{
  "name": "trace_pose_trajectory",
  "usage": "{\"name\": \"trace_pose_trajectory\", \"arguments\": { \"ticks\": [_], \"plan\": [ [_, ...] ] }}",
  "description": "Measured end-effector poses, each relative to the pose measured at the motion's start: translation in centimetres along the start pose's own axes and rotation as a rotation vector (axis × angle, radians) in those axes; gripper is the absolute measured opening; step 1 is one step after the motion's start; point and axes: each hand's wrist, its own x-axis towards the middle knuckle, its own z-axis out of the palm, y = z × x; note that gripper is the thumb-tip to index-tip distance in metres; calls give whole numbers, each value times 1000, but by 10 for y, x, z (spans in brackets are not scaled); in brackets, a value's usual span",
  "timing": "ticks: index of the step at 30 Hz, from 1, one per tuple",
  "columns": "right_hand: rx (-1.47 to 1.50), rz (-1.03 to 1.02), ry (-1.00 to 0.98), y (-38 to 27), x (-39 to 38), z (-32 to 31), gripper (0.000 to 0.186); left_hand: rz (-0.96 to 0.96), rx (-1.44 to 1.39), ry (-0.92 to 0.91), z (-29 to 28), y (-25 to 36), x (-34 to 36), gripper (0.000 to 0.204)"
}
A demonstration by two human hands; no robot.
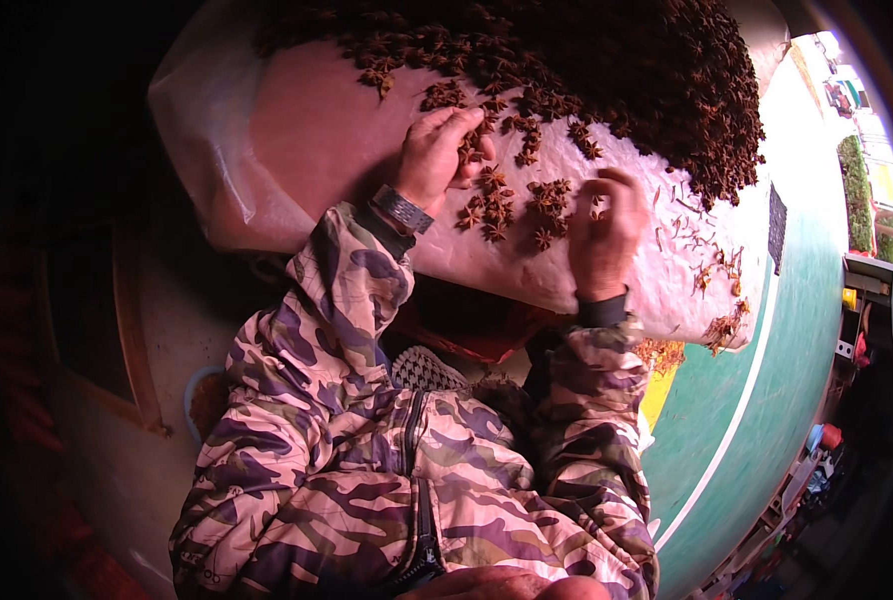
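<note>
A large dark heap of dried star anise (pixel 627 75) covers the far side of a table wrapped in pale plastic sheeting (pixel 317 140). My left hand (pixel 437 150), with a dark band at the wrist, curls around a few star anise (pixel 470 150) in front of the heap. Its thumb lies over them. To the right, my right hand (pixel 610 225) hovers low over the sheet with bent fingers, blurred by motion. One star anise shows in the gap by those fingers; whether they grip it is unclear. Small clusters of star anise (pixel 492 205) lie between my hands.
Stems and broken bits (pixel 702 235) are scattered right of my right hand, toward the table's edge. Below that edge is a yellow container (pixel 659 385) with brownish pieces. A green floor (pixel 727 420) with a white line runs along the right. A wooden frame (pixel 132 320) stands at left.
</note>
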Motion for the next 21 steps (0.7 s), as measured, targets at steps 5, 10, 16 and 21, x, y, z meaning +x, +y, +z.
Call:
{"name": "trace_pose_trajectory", "arguments": {
  "ticks": [5, 10, 16, 21],
  "plan": [
    [673, 852, 447, 75, 4, -24, 23, -160, -226, -27, -19, 11, 7, 19],
    [341, 406, -57, 11, 3, 19, 28, -202, -295, -59, -21, 13, 8, 20],
    [-59, -90, -348, -35, 8, 43, 25, -168, -243, -91, -17, 22, 1, 18],
    [121, -77, -336, -32, 4, 44, 14, -130, -102, -189, -20, 19, 1, 18]
  ]
}}
